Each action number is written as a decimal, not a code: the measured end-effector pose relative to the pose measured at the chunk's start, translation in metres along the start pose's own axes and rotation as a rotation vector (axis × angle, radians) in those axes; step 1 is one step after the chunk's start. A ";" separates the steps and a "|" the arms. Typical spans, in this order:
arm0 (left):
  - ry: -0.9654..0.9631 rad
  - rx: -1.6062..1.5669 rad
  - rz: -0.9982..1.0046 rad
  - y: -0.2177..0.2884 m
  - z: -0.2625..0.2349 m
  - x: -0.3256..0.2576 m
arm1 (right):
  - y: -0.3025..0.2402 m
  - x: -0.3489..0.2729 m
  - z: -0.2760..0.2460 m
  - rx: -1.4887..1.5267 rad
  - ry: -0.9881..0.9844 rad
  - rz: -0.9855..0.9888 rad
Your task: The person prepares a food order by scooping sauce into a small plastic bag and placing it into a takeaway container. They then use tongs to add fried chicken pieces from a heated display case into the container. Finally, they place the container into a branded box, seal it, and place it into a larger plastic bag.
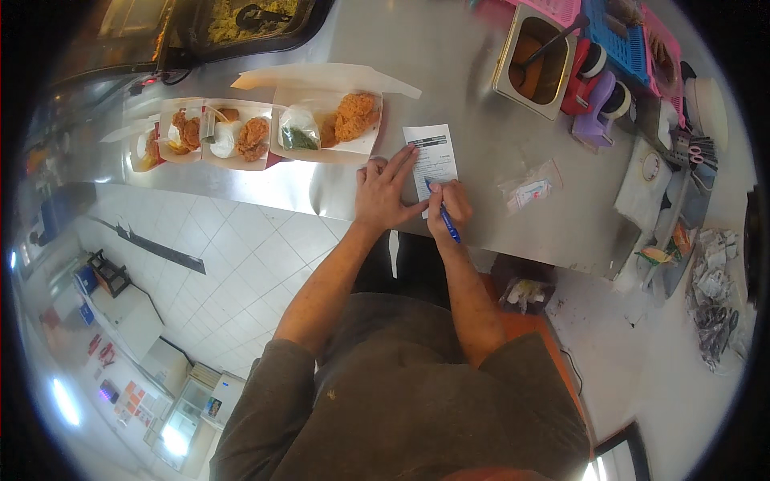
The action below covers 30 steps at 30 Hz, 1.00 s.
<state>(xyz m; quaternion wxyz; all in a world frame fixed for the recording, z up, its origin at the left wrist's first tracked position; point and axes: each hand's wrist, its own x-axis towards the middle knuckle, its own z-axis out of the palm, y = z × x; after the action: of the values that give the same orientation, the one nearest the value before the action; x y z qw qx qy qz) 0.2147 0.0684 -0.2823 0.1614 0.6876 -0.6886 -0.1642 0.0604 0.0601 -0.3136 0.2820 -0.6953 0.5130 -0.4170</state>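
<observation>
A white printed receipt slip point(437, 152) lies on the steel counter near its front edge. My left hand point(383, 191) rests flat on the slip's left side, fingers spread, holding nothing. In my right hand point(451, 206) is a blue pen point(450, 225), gripped in a writing hold with its tip on the paper. To the left stand several open meal boxes in a row; the nearest box point(325, 151) holds fried chicken point(356, 116) and a white wrapped bundle with a green patch point(298, 130). A small clear plastic packet point(532, 189) lies right of the slip.
A steel container of brown sauce point(535, 60) with a ladle stands at the far right, beside red and purple tape dispensers point(597, 112). Blue and pink baskets point(616, 36) sit behind. A dark-rimmed tray point(249, 24) is at the far left. Scissors point(699, 152) stand at the right.
</observation>
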 end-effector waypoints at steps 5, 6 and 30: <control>-0.010 0.003 -0.002 0.000 0.001 0.000 | -0.001 0.004 0.002 0.020 0.022 -0.034; -0.009 0.005 0.000 -0.001 0.001 0.000 | -0.002 0.005 0.002 0.004 0.010 -0.043; -0.091 -0.012 0.012 -0.005 0.002 -0.003 | 0.004 -0.018 -0.019 0.000 0.008 -0.058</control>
<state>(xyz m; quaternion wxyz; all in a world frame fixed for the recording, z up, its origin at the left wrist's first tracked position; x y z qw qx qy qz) 0.2181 0.0711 -0.2863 0.1347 0.6744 -0.6983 -0.1986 0.0398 0.0763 -0.3124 0.2678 -0.7081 0.4938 -0.4277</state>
